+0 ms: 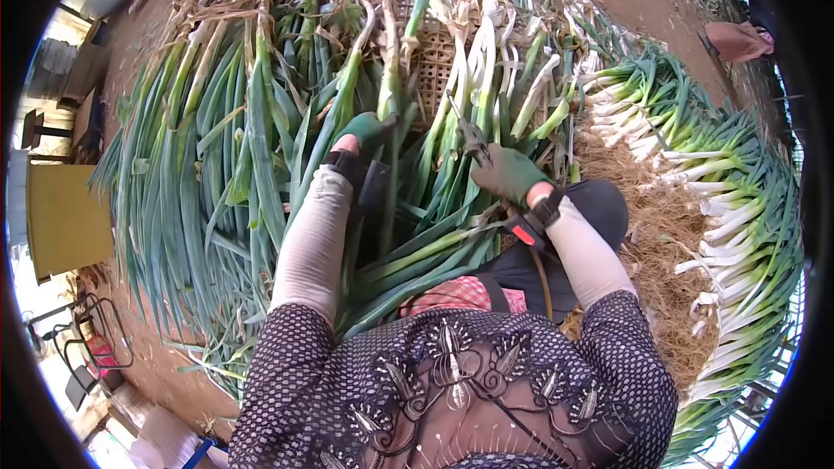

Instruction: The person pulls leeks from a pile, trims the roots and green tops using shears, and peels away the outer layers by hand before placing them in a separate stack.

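- The left arm [311, 247] reaches forward and slightly inward; the left hand [367, 133], in a green glove, sits on the near left side of the crate [436, 65], its fingers wrapped around 1 held leek [389, 78].
- The right arm [591, 247] slants forward and inward; the right hand [506, 175], also gloved, is near right of the crate, fingers closed on 1 hand tool [474, 144], its exact kind unclear.
- The held leek runs along the crate's left side, long axis fore-and-aft: root end away from the person, leaves towards them.
- The tool's tip points forward and left, towards the crate.
- Left of the crate lies 1 leek heap [208, 156]; well right, 1 curved leek row [734, 208]; their leeks overlap too much to count.
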The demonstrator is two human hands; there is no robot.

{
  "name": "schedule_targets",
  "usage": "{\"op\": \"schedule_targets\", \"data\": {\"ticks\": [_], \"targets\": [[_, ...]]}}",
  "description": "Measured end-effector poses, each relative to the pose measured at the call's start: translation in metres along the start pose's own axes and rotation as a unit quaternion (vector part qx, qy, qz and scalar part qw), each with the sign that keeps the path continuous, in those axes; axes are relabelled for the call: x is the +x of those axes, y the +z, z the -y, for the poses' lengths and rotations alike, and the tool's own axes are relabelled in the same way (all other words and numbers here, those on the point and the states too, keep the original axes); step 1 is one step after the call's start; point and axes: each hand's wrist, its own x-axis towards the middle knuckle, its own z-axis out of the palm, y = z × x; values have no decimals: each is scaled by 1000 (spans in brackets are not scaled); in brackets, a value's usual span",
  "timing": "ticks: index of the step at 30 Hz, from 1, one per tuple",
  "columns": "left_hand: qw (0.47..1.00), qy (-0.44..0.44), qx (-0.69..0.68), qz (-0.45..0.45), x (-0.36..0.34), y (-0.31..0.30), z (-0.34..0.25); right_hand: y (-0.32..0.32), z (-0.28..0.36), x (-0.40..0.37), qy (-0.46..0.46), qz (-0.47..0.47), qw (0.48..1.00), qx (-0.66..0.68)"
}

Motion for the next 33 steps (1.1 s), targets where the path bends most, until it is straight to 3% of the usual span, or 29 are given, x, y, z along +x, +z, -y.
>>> {"op": "schedule_targets", "data": {"ticks": [2,4,6,8,11,15,18,19,22,23,26,30,33], "targets": [[995,50,-81,29,-10,0,-10,9,-3,-15,-15,-8,999,42],[997,58,2,56,-4,9,-17,12,7,-29,-34,-6,994,99],[992,70,107,-12,-10,20,-25,16,21,-45,-58,4,993,102],[994,52,100,14,-10,23,-30,24,25,-49,-79,11,993,89],[992,12,115,50,-12,29,-24,28,13,-35,-34,-6,996,85],[990,12,-16,139,-22,18,-11,24,21,-45,-47,24,996,78],[929,9,-284,236,-23,12,-3,28,30,-53,-47,47,995,73],[945,-10,-258,202,-23,10,-7,30,30,-47,-34,44,996,69],[907,36,-357,220,-14,33,1,25,26,-27,-32,28,996,81],[931,95,-293,198,0,52,13,26,22,-18,-33,11,996,76],[967,57,-208,137,-39,41,-18,7,30,-2,-12,-4,999,46],[971,44,-188,144,-42,39,-19,-20,41,46,29,21,998,52],[976,49,-160,136,-46,41,-21,-30,40,97,16,-8,1000,-19]]}}
